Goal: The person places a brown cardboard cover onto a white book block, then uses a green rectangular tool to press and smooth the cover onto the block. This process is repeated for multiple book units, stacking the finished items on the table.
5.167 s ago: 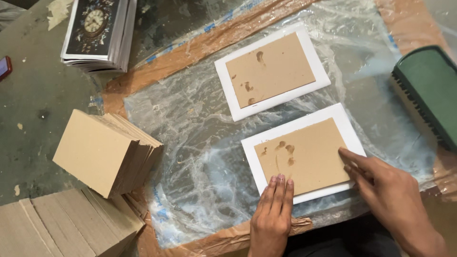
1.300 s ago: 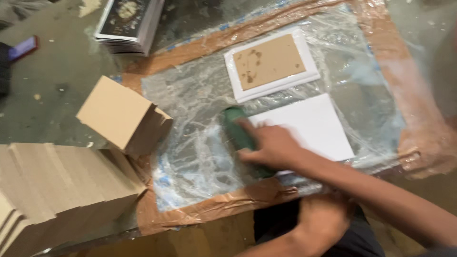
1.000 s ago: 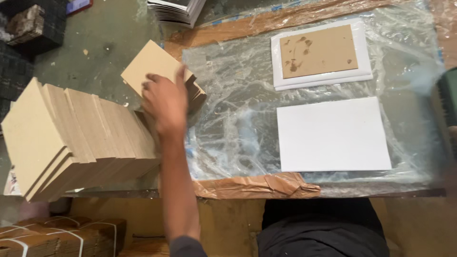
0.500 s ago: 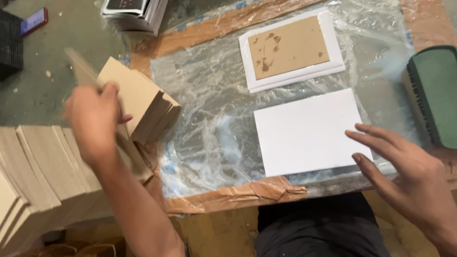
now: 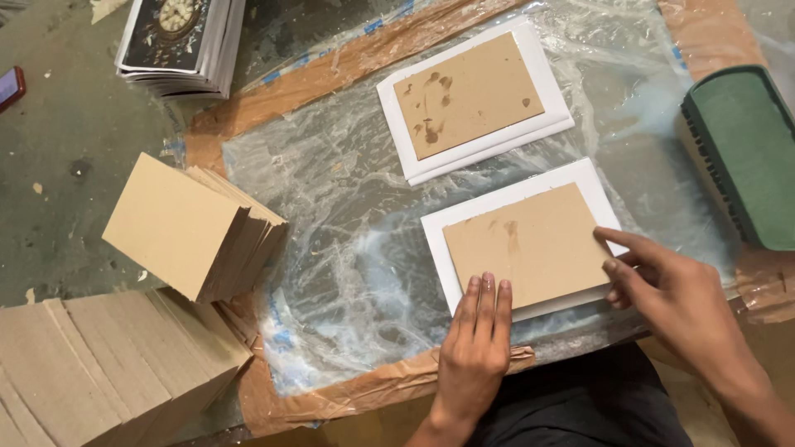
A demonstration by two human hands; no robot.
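Your brown card lies flat and plain on the white sheet near the counter's front edge, left hand pressing its near edge with fingers together, right hand with fingers spread at its right edge. Half a second ago the sheet was bare and your left hand was at the card stack.

Brown board was laid onto the near white sheet, bare half a second before. Left hand left the cardboard stack; fingertips pressed the board's near edge.

matt cardboard panel (brown), glossy plastic sheet
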